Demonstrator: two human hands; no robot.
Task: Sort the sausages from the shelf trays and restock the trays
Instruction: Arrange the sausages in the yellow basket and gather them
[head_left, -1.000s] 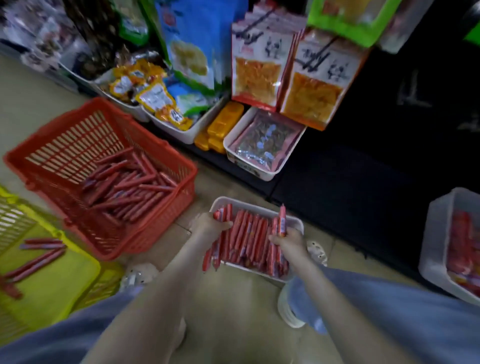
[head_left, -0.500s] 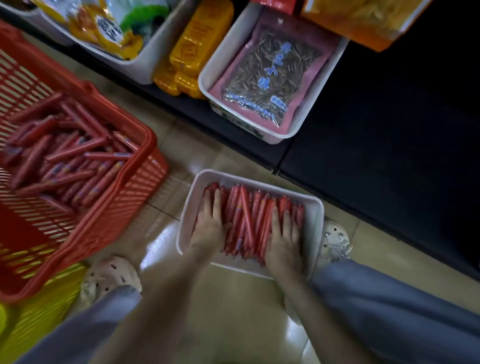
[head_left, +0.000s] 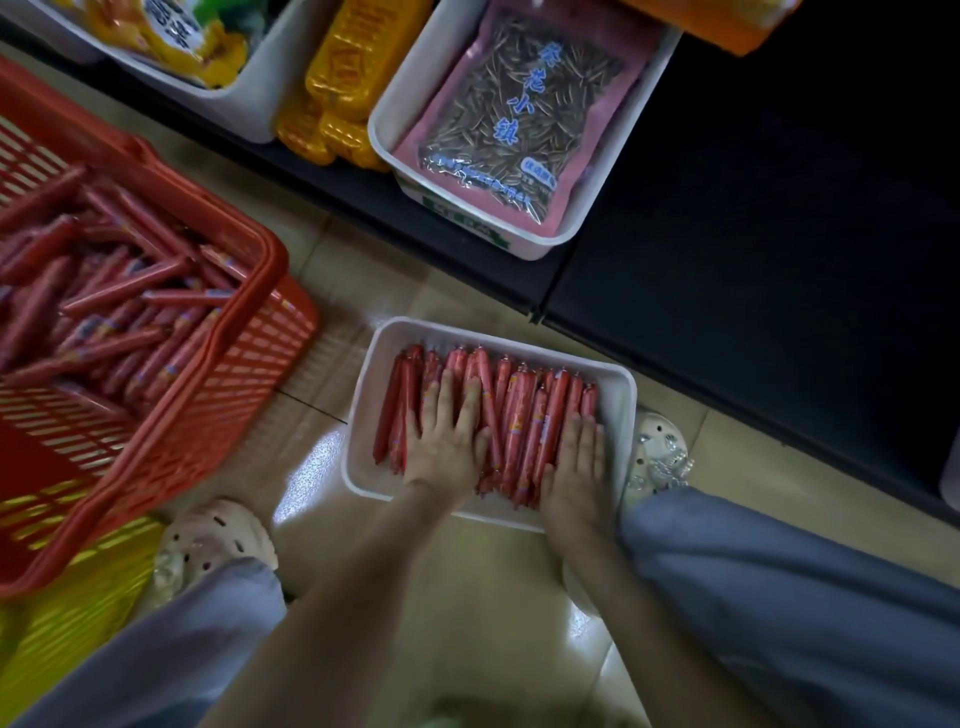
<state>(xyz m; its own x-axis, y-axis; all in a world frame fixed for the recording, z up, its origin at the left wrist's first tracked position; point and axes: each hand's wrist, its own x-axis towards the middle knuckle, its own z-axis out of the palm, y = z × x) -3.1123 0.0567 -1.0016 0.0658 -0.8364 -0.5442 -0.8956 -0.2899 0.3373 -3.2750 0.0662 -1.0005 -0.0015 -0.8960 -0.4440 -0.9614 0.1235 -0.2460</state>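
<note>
Shiny beige tile floor (head_left: 467, 597) has a white tray (head_left: 358, 441) of sausages (head_left: 519, 415) sitting right in front of the black shelf (head_left: 779, 234). A red basket (head_left: 218, 332) is off to its left, with a yellow basket (head_left: 67, 639) at the near-left corner. On the shelf there's a seed-packet tray (head_left: 467, 223) with yellow packs (head_left: 358, 67) just beside it.

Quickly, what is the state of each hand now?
Left hand: open, flat on the sausages.
Right hand: open, flat on the sausages.
</note>
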